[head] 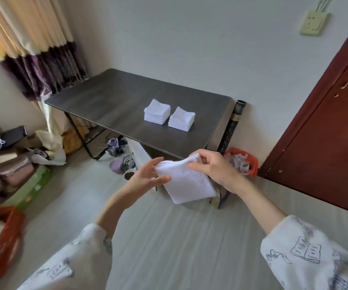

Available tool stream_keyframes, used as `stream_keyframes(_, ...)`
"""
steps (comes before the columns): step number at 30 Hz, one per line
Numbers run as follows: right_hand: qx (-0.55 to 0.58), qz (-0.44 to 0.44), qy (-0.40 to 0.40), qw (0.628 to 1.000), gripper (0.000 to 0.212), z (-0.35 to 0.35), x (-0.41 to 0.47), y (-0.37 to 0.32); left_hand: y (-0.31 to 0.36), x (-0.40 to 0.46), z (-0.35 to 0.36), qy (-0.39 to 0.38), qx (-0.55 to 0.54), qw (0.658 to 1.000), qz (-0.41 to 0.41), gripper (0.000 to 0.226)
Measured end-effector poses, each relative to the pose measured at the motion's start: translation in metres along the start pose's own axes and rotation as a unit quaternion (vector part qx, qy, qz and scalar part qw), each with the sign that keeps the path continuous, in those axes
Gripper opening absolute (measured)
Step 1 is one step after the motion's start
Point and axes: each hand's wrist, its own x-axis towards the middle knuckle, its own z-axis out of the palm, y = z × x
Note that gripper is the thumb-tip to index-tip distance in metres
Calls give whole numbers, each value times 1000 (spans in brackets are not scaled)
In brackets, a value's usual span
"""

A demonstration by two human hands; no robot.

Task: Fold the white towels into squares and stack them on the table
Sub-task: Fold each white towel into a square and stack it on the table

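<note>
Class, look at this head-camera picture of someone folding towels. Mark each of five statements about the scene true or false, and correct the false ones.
1. Two stacks of folded towels sit on the table. True: the left stack and the right stack stand side by side on the dark table.
2. Both hands hold a white towel. True: the left hand and right hand grip the towel in hand.
3. That towel lies flat on the table. False: it is held in the air, in front of the table.
4. The stacks touch the curtain. False: the curtain hangs apart, at the far left.
5. The door is white. False: the door is dark red.
</note>
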Motion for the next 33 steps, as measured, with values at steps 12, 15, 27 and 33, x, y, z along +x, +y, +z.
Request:
stream_keyframes(12,134,94,50,985,7,21,244,4,3,205,-157,7,-100,995,-13,22)
stream_keyframes(15,159,131,85,975,11,30,298,9,1,256,-192,12,-76,996,-36,20)
stream_keyframes(27,141,247,233,930,23,-18,415,59,10,453,-197,-109,122,984,-75,27)
stream_keyframes(33,132,287,242,917,25,-70,472,102,9,546,-170,-128,154,974,-106,28)
